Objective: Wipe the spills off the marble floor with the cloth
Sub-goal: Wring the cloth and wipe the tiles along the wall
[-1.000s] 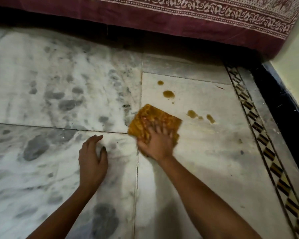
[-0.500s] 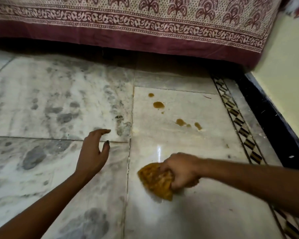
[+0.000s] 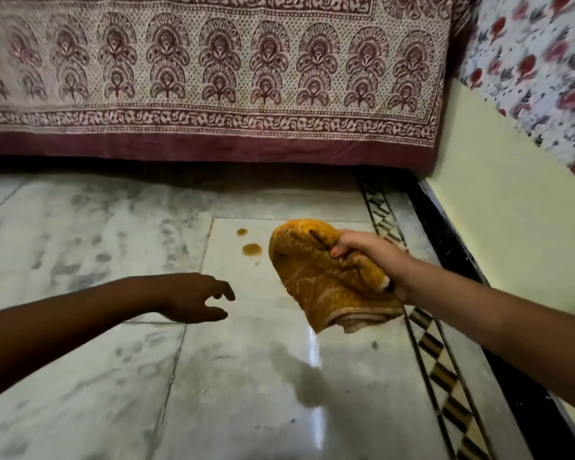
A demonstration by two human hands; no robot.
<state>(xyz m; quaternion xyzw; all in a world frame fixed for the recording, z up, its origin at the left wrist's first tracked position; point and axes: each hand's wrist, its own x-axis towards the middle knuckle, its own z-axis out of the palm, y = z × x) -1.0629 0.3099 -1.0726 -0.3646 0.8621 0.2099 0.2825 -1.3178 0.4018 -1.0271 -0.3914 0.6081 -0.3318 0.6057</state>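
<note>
My right hand [image 3: 367,257] grips a bunched orange-yellow cloth [image 3: 316,277] and holds it up off the marble floor [image 3: 246,376]; the cloth hangs down in folds. Two brown spill spots [image 3: 252,249] lie on the pale tile just left of the cloth, the smaller one [image 3: 241,232] farther back. The cloth hides the floor behind it, so any spots there are out of sight. My left hand [image 3: 196,298] hovers over the floor to the left, fingers spread and curled, holding nothing.
A maroon printed bedspread [image 3: 213,78] hangs down at the back, with a dark gap beneath it. A patterned inlay border [image 3: 442,376] and a black skirting [image 3: 512,376] run along the yellow wall [image 3: 512,210] on the right. Floral fabric [image 3: 538,61] hangs at top right.
My right hand has lifted the cloth off the floor and carried it back and to the right. My left hand has risen off the floor. The view has tilted upward.
</note>
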